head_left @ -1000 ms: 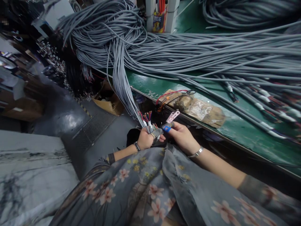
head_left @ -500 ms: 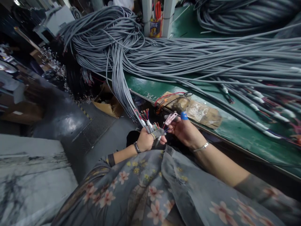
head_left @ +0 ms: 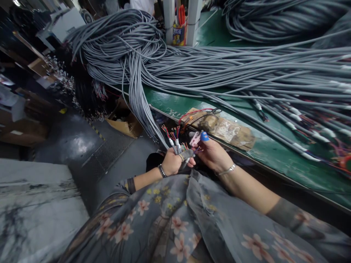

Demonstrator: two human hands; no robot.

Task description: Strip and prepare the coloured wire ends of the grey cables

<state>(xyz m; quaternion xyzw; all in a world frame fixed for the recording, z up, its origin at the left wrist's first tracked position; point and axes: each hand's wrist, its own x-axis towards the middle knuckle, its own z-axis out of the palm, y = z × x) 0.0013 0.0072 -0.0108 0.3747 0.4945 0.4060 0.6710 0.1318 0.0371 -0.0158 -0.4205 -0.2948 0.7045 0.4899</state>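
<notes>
My left hand (head_left: 172,163) is closed around several grey cables (head_left: 174,147) whose stripped ends fan out in red, green, blue and orange wires (head_left: 177,132). The thumb wears a grey finger cover (head_left: 187,155). Close beside it, my right hand (head_left: 211,152) has a blue cover (head_left: 204,136) on the thumb and pinches a small flat pink tool (head_left: 195,140), of a kind I cannot make out. The tool sits just above the coloured wire tips near my left thumb. Whether it touches a wire is hidden.
A large grey cable bundle (head_left: 117,47) lies across the green table (head_left: 161,100), with white-sleeved ends at right. A taped cardboard piece (head_left: 227,128) lies along the table edge. An open cardboard box (head_left: 123,126) stands below, and red-handled tools (head_left: 181,15) stand behind.
My right hand has moved left and the blue-covered thumb now presses over the pink tool. The left hand keeps hold of the cables; the view has shifted slightly.
</notes>
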